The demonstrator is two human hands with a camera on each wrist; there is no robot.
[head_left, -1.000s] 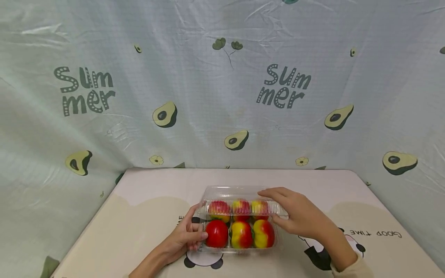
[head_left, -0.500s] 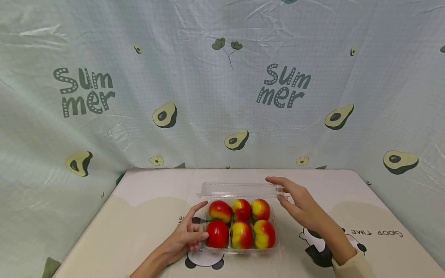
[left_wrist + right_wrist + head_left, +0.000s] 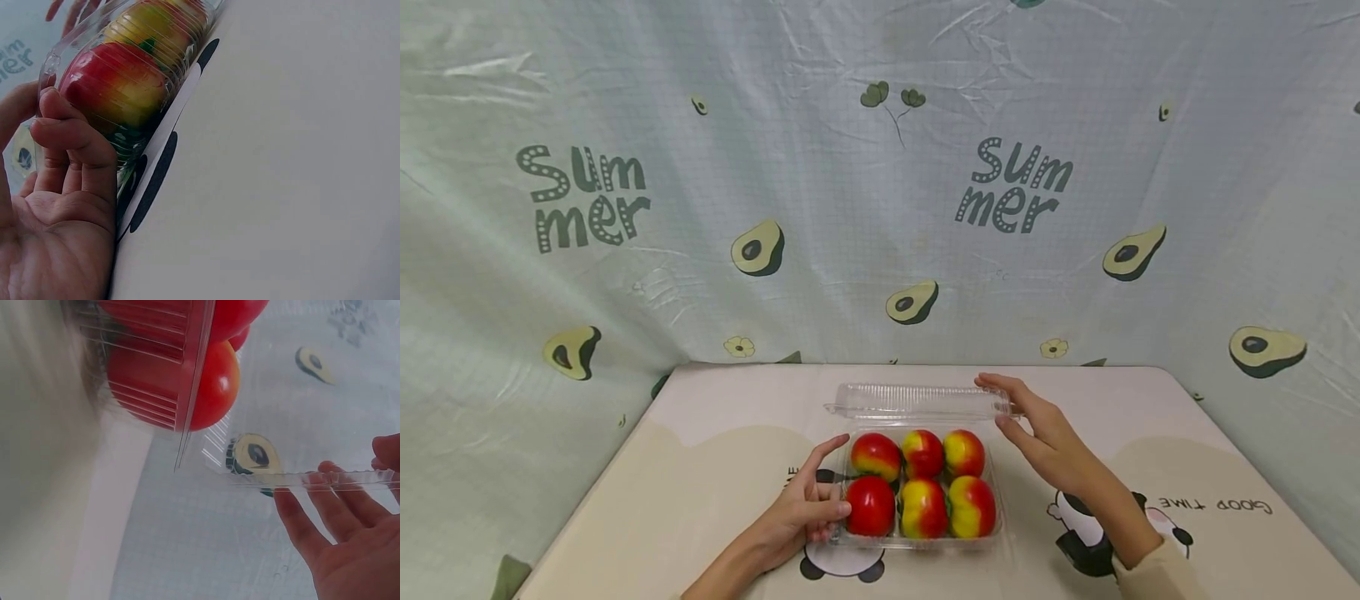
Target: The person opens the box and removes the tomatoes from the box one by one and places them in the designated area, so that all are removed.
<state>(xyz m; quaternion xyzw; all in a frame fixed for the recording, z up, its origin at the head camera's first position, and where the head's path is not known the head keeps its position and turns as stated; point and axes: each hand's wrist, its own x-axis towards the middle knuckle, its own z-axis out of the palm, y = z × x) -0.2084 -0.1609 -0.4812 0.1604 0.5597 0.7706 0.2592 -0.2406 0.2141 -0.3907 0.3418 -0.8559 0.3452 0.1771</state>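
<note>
A hinged clear plastic fruit box (image 3: pixel 917 543) lies on the table with several round red-and-yellow fruits (image 3: pixel 923 508) in two rows. Its ribbed lid (image 3: pixel 917 402) is tilted up and back along the far side. My left hand (image 3: pixel 792 510) grips the box's left wall, thumb over the near rim beside the fully red fruit (image 3: pixel 870 506), index finger along the side. In the left wrist view its fingertips are right at the rim. At the lid's right end my right hand (image 3: pixel 1051 440) holds the edge between thumb and fingers, which the right wrist view also shows.
A pale tablecloth (image 3: pixel 700 492) with panda prints and lettering covers the table. Behind it hangs a light curtain (image 3: pixel 835 192) printed with avocados and the word "summer". The table's far edge runs a short way behind the lid.
The lid has swung up and back off the rear row of fruits, with my right hand moving away along with it. My left hand stays at the box's left side, its index finger now extended.
</note>
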